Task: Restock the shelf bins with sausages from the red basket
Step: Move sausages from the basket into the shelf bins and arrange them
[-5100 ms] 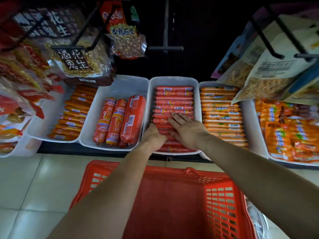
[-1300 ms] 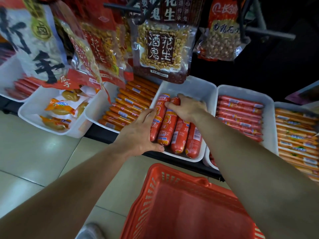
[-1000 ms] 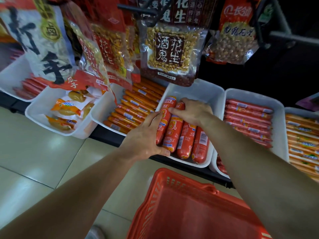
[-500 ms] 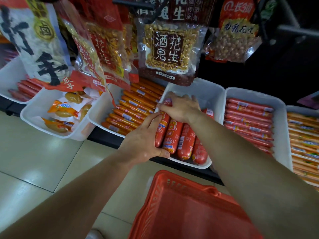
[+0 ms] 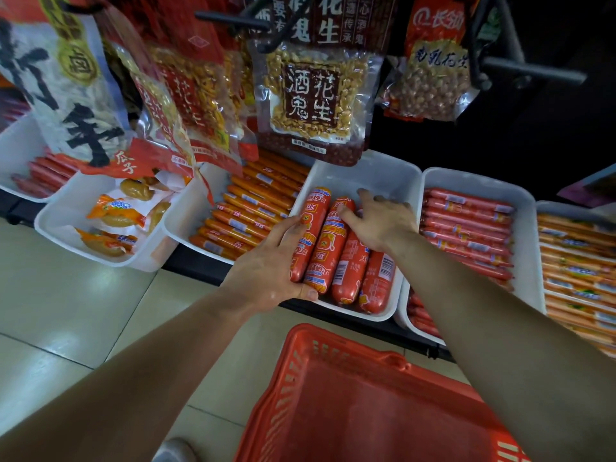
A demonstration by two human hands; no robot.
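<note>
Several thick red sausages lie side by side in a white shelf bin. My left hand grips the leftmost ones at their near end, fingers over the top and thumb under the tips. My right hand rests on the sausages' far ends with fingers spread, the index finger touching the second one. The red basket stands on the floor just below the bin; the part of its inside that shows holds nothing.
A bin of thin red sausages sits to the right, and bins of orange sausages flank both sides. A bin of yellow snack packs is further left. Hanging peanut bags crowd the space above. Tiled floor lies at the left.
Both hands left the thin red sausages' bin for the thick sausages' bin. Over the last second my right hand slid rightwards across the far ends and spread; the left kept its grip.
</note>
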